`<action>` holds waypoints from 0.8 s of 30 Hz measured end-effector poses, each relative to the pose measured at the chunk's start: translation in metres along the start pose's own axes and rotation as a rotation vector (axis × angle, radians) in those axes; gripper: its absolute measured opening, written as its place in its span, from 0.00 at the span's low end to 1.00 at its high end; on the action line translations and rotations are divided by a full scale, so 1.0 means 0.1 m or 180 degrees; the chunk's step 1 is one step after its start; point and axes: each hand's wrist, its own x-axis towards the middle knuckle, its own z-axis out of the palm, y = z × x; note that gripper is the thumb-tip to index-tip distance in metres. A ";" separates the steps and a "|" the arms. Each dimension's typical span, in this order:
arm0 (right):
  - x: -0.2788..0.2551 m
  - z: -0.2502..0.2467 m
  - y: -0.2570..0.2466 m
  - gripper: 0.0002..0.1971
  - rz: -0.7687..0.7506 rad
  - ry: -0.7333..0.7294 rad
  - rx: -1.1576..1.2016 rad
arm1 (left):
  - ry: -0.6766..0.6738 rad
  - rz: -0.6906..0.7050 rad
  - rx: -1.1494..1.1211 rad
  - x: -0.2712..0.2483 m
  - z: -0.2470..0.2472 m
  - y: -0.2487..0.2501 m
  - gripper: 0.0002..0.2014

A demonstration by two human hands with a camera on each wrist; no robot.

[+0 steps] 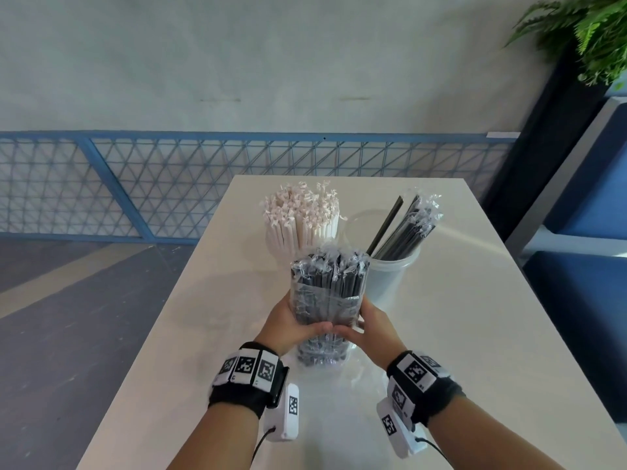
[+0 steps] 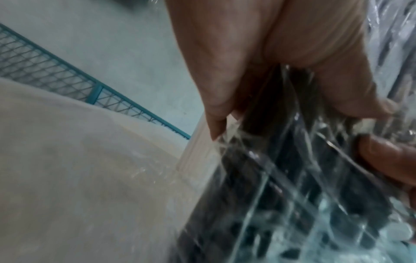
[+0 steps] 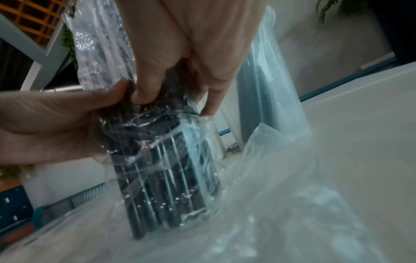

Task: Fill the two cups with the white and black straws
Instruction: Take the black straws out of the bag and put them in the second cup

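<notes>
The left hand (image 1: 288, 329), nearest with its tagged wrist band, is curled round the left side of a bundle (image 1: 327, 300) of black straws in clear plastic, thumb across the near face; the left wrist view shows its fingers (image 2: 216, 85) pressed along the crinkled wrap. The bundle stands upright, its lower end on or just above the desk (image 1: 169, 351); which one cannot be told, as loose clear plastic lies round its foot. The right hand (image 1: 375, 329) wraps the bundle's right side the same way, its thumb meeting the left thumb at the front, and in the right wrist view its fingers (image 3: 155, 71) curl onto the wrap. Both hands are thus closed round the one bundle. Beyond it, to the left, white straws (image 1: 302, 222) stand packed upright, hiding whatever holds them. To the right stands a clear cup (image 1: 390, 276) with a few wrapped black straws (image 1: 405, 228) leaning inside it, just beside the bundle.
</notes>
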 end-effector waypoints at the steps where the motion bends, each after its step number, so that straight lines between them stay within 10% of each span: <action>1: 0.00 0.00 0.02 0.24 0.0034 -0.0009 -0.0063 | 0.0016 0.0089 0.0103 -0.01 -0.01 0.06 0.37; 9: -0.01 -0.13 -0.17 0.36 -0.0104 -0.0037 -0.0209 | 0.0520 0.1155 0.0048 -0.02 0.07 0.42 0.40; 14: -0.11 -0.37 -0.58 0.31 -0.0993 0.1250 0.0339 | 0.0385 0.1073 0.0193 -0.02 0.03 0.41 0.36; 24: -0.07 -0.26 -0.62 0.31 -0.0140 0.0670 0.0132 | -0.0045 0.0361 -0.0414 -0.05 0.03 0.24 0.30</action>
